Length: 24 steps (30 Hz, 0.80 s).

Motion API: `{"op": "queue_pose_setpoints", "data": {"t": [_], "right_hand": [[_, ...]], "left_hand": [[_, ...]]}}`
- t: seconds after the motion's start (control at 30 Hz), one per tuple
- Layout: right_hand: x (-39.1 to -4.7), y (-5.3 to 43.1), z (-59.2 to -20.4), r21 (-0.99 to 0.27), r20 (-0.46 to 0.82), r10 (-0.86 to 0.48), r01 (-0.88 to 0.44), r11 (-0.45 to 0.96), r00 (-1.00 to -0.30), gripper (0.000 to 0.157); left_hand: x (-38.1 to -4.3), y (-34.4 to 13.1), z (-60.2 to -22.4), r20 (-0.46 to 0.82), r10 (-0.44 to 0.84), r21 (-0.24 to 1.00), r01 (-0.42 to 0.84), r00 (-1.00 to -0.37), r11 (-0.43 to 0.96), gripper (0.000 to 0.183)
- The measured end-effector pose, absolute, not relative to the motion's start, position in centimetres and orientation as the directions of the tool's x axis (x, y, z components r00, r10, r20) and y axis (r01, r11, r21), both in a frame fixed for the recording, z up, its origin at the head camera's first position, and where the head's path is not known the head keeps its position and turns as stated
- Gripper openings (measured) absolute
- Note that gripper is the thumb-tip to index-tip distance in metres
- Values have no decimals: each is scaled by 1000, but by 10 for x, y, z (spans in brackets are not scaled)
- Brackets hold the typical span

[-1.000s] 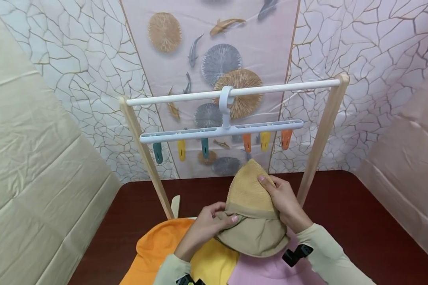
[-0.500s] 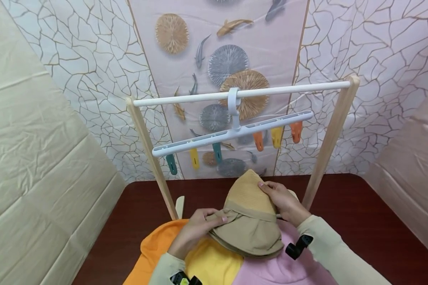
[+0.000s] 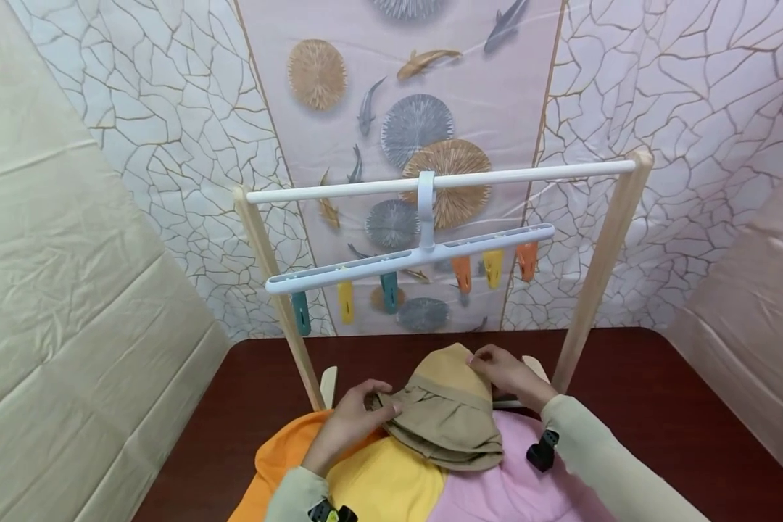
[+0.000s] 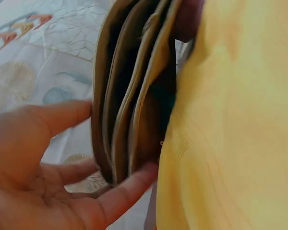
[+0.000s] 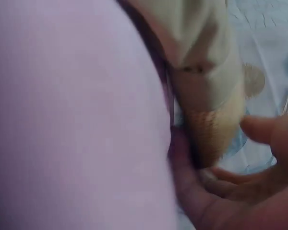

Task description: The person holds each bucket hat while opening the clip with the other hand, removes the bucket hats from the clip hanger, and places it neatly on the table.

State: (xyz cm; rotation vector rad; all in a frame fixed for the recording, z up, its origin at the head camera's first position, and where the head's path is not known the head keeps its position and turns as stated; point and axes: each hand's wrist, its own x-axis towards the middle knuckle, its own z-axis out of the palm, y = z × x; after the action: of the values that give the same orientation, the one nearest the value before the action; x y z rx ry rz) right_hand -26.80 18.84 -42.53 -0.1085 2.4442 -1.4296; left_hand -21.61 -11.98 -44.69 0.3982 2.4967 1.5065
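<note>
A khaki sun hat (image 3: 446, 420) with a tan ribbed crown lies folded, crown pointing away, at the heap's far edge in the head view. My left hand (image 3: 352, 420) holds its left brim, thumb on the near side. In the left wrist view, the brim's stacked folds (image 4: 129, 96) sit between that hand's thumb and fingers. My right hand (image 3: 510, 373) pinches the right side of the crown. The right wrist view has the thumb at one side of the crown (image 5: 213, 129), fingers at the other. Below lie orange (image 3: 287, 442), yellow (image 3: 391, 482) and pink (image 3: 515, 471) cloth pieces.
A wooden rack with a white rod (image 3: 528, 175) stands behind the hands on the dark red table (image 3: 665, 406). From the rod hangs a pale blue clip hanger (image 3: 365, 268), tilted, with green, yellow and orange clips (image 3: 462, 274). Patterned cloth covers the back wall.
Both hands have lowered the hat toward me and down against the coloured cloths, and it looks more folded. The hanger has swung and tilted, its left end lower.
</note>
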Motion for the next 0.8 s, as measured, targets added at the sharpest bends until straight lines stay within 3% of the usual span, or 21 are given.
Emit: {"op": "queue_pose_setpoints", "data": {"t": [0.13, 0.3, 0.47, 0.6, 0.7, 0.8], "right_hand": [[-252, 184, -424, -753, -110, -344, -148, 641, -932, 67], [-217, 170, -414, -564, -26, -480, -384, 731, -877, 67], [-176, 152, -404, -427, -71, -487, -415, 804, -871, 57], [-147, 140, -403, -305, -54, -472, -435, 847, -880, 52], [-133, 132, -406, -227, -68, -471, -446, 866, -880, 58], [-128, 127, -411, -198, -133, -478, -449, 871, -868, 66]], "left_hand": [[-207, -116, -446, 30, 368, 794, 246, -929, 556, 49], [-187, -107, -444, 62, 420, 630, 362, -905, 687, 52], [-162, -96, -442, 78, 458, 346, 455, -885, 820, 61], [-142, -88, -440, -9, 443, 153, 436, -897, 887, 69], [-133, -85, -437, -75, 428, 81, 422, -901, 903, 68], [-129, -85, -437, -123, 435, 86, 427, -892, 900, 63]]}}
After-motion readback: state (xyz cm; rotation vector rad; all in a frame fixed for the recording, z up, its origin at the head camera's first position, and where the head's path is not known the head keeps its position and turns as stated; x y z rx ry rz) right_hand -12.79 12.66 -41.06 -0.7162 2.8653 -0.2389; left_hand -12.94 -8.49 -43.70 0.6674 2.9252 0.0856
